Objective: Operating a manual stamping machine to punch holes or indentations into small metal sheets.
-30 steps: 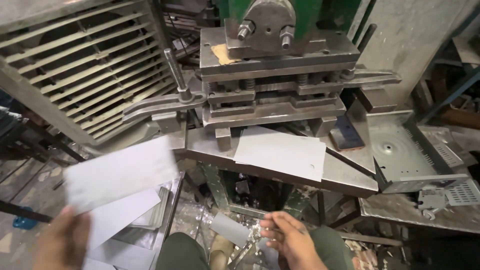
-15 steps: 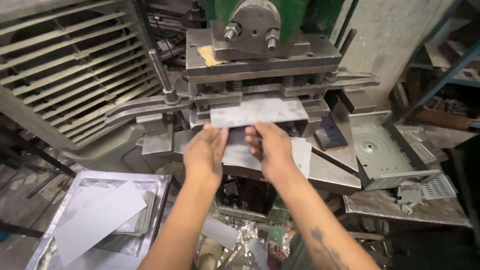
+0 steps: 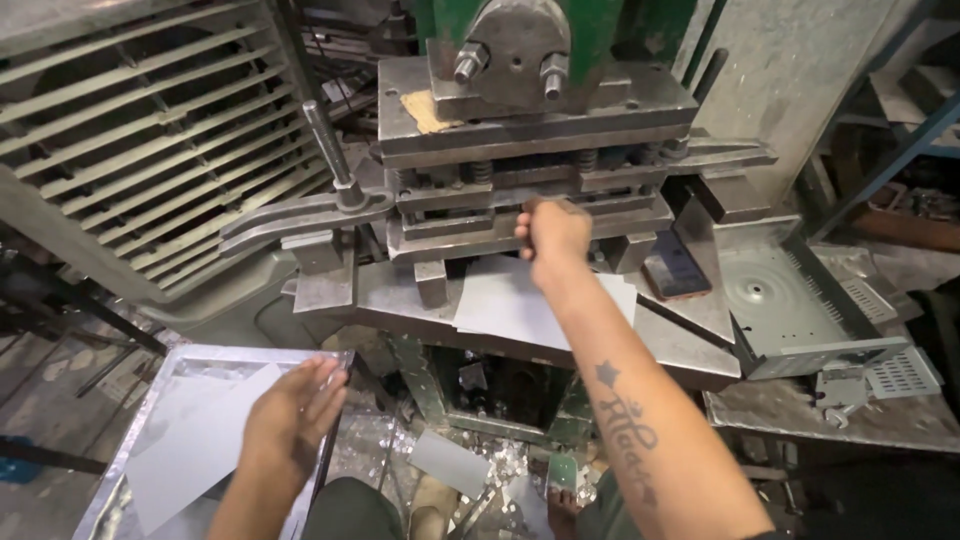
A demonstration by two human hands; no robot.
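The right hand (image 3: 553, 232) is stretched forward to the press (image 3: 530, 150), its fingers curled together at the front edge of the die block, right at the narrow slot between the upper and lower plates; whether they pinch anything inside that slot cannot be told, since the knuckles hide the fingertips. Just below that hand a pale grey metal sheet (image 3: 505, 305) lies flat on the steel press bed (image 3: 690, 355), its near edge overhanging the bed slightly, and the right forearm crosses over its right part. The left hand (image 3: 290, 420) is low at the near left, palm down with the fingers spread a little and resting on the right rim of a shallow shiny tray (image 3: 120, 470); it is not clamped on anything that shows. Inside the tray lies a stack of similar grey blank sheets (image 3: 195, 450), the top one turned at an angle, and the left hand's fingers just touch its right corner. The two hands are well apart, one at the press, one at the tray. To the right of the die a dark flat phone-like object (image 3: 678, 270) lies on the bed, and beyond it sits a punched grey metal panel with raised edges (image 3: 790, 305). Shiny offcuts (image 3: 450, 462) litter the floor under the press, between the person's knees.
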